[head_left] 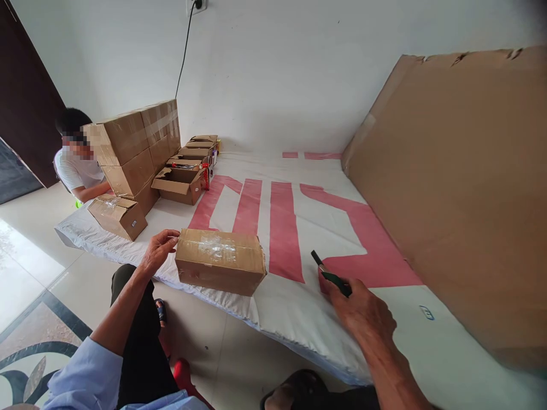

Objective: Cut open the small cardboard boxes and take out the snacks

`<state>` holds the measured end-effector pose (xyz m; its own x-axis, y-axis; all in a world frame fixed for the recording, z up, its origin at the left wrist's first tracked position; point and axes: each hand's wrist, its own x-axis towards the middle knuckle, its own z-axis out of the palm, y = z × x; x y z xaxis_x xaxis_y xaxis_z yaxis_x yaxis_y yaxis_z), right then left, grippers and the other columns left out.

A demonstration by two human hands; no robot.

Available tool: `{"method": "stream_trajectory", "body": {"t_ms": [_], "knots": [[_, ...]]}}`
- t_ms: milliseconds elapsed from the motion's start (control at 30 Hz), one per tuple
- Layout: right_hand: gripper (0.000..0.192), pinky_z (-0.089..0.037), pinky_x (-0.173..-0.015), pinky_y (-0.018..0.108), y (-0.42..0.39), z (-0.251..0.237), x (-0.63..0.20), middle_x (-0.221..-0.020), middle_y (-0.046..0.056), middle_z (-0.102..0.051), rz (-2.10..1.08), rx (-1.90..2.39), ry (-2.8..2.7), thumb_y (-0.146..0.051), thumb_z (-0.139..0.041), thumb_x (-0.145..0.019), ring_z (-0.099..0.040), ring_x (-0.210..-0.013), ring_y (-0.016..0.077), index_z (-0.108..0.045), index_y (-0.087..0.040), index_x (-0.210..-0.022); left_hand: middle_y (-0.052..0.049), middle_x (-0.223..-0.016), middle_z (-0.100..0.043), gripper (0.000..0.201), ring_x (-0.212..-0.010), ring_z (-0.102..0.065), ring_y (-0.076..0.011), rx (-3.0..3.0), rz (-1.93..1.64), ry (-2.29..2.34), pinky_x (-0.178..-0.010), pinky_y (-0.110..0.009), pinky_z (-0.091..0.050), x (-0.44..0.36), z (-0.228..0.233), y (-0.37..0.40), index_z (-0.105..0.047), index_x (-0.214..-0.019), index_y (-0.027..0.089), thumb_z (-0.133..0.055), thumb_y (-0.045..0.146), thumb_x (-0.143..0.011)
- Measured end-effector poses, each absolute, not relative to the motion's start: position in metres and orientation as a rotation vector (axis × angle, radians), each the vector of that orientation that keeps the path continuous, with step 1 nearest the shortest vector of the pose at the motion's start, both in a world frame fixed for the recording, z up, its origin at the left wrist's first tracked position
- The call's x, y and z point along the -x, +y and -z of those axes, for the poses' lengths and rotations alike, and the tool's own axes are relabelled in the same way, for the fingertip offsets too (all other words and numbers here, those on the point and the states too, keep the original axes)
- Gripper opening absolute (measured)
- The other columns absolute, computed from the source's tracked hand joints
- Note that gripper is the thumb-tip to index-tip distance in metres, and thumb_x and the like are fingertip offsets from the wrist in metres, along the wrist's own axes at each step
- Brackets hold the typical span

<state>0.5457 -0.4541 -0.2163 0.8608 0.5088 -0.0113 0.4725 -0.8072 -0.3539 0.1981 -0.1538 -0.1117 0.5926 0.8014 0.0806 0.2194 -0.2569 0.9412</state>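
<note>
The cloth-covered platform (pixel 282 302) is wrinkled along its near edge, below the left hand (pixel 158 250), so the cloth could be rucked if weight were dragged across it. A taped box (pixel 220 259) is set just right of the left fingertips, its front near that edge; it could be tipped off if pushed nearward, since it is not gripped: the left fingers are loosely bent, seemingly rested against its left end. The right hand (pixel 367 310), apart from the box, is clamped round a small green-handled tool (pixel 335 282). Whether a blade is bared at its dark tip cannot be told; if so, the left fingers could be nicked by a slip across the box.

To the right of the right fingers, movement is bounded by a large cardboard panel (pixel 465 188); beyond and left of the left fingers, by a stack of boxes (pixel 141 142). Past the left fingertips, a row of open boxes (pixel 178 185) is lined up, and a closed box (pixel 117 216) is placed to their left. The widest room is offered over the red lettering (pixel 285 233), ahead of the right fingers.
</note>
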Motion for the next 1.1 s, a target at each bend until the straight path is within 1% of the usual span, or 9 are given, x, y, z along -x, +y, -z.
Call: {"method": "stream_trajectory", "body": {"t_ms": [133,267,467,600,700,867,933,1000,1100], "knots": [[0.064,-0.056,-0.079,0.048,-0.453,0.214,-0.543,-0.114,0.023,-0.079,-0.216,2.605,-0.575,-0.057,-0.034,-0.099,-0.074,-0.099,0.0412,-0.068,-0.016,-0.136,-0.01,-0.123,-0.078,0.04,-0.108,-0.073,-0.0261,-1.616,-0.699,0.719,-0.085,-0.033,-0.056,-0.2,0.111,-0.157,-0.072,-0.097,0.02,-0.081,0.05,-0.073],[0.061,-0.056,-0.082,0.046,-0.449,0.219,-0.546,-0.118,0.022,-0.078,-0.252,2.513,-0.514,-0.055,-0.039,-0.096,-0.073,-0.104,0.0402,-0.069,-0.016,-0.133,-0.011,-0.13,-0.076,0.037,-0.109,-0.073,-0.0272,-1.511,-0.739,0.632,-0.09,-0.035,-0.055,-0.2,0.112,-0.159,-0.075,-0.09,0.018,-0.09,0.045,-0.069],[0.057,-0.056,-0.084,0.049,-0.446,0.224,-0.547,-0.111,0.021,-0.078,-0.287,2.496,-0.519,-0.059,-0.045,-0.09,-0.072,-0.103,0.0409,-0.073,-0.019,-0.119,-0.012,-0.136,-0.074,0.04,-0.127,-0.066,-0.0331,-1.488,-0.763,0.633,-0.112,-0.042,-0.046,-0.201,0.117,-0.158,-0.079,-0.084,0.018,-0.101,0.042,-0.061],[0.051,-0.055,-0.078,0.05,-0.448,0.223,-0.546,-0.1,0.021,-0.078,-0.276,2.438,-0.549,-0.063,-0.053,-0.086,-0.072,-0.095,0.0425,-0.073,-0.021,-0.106,-0.013,-0.143,-0.07,0.04,-0.137,-0.061,-0.0363,-1.495,-0.759,0.588,-0.119,-0.045,-0.041,-0.203,0.116,-0.161,-0.083,-0.087,0.019,-0.1,0.045,-0.063],[0.044,-0.052,-0.071,0.049,-0.45,0.223,-0.546,-0.09,0.019,-0.076,-0.249,2.379,-0.566,-0.063,-0.057,-0.082,-0.071,-0.087,0.042,-0.071,-0.024,-0.098,-0.012,-0.143,-0.071,0.038,-0.14,-0.059,-0.0361,-1.549,-0.741,0.544,-0.122,-0.046,-0.039,-0.203,0.113,-0.165,-0.084,-0.093,0.019,-0.097,0.047,-0.07],[0.062,-0.052,-0.077,0.047,-0.45,0.223,-0.545,-0.096,0.016,-0.077,-0.24,2.325,-0.519,-0.069,-0.051,-0.079,-0.07,-0.095,0.0397,-0.073,-0.023,-0.114,-0.012,-0.144,-0.07,0.039,-0.14,-0.059,-0.0342,-1.667,-0.711,0.485,-0.122,-0.045,-0.041,-0.2,0.115,-0.164,-0.085,-0.102,0.02,-0.09,0.052,-0.08],[0.065,-0.053,-0.082,0.048,-0.449,0.224,-0.544,-0.1,0.016,-0.077,-0.214,2.263,-0.511,-0.071,-0.05,-0.078,-0.07,-0.097,0.0387,-0.073,-0.023,-0.116,-0.013,-0.146,-0.069,0.042,-0.139,-0.06,-0.0339,-1.693,-0.707,0.455,-0.12,-0.044,-0.043,-0.199,0.119,-0.162,-0.084,-0.105,0.02,-0.089,0.054,-0.081],[0.061,-0.054,-0.082,0.047,-0.448,0.224,-0.543,-0.097,0.015,-0.077,-0.204,2.168,-0.509,-0.07,-0.054,-0.075,-0.07,-0.094,0.0368,-0.073,-0.022,-0.108,-0.013,-0.148,-0.067,0.045,-0.138,-0.061,-0.0341,-1.694,-0.695,0.436,-0.115,-0.042,-0.047,-0.199,0.123,-0.161,-0.083,-0.108,0.02,-0.089,0.055,-0.081],[0.051,-0.053,-0.066,0.041,-0.446,0.216,-0.538,-0.076,0.008,-0.071,-0.297,1.997,-0.494,-0.07,-0.066,-0.07,-0.065,-0.071,0.0276,-0.068,-0.023,-0.09,-0.014,-0.15,-0.065,0.047,-0.137,-0.062,-0.0347,-1.673,-0.677,0.429,-0.109,-0.041,-0.052,-0.201,0.127,-0.161,-0.083,-0.11,0.02,-0.09,0.055,-0.08]]}}
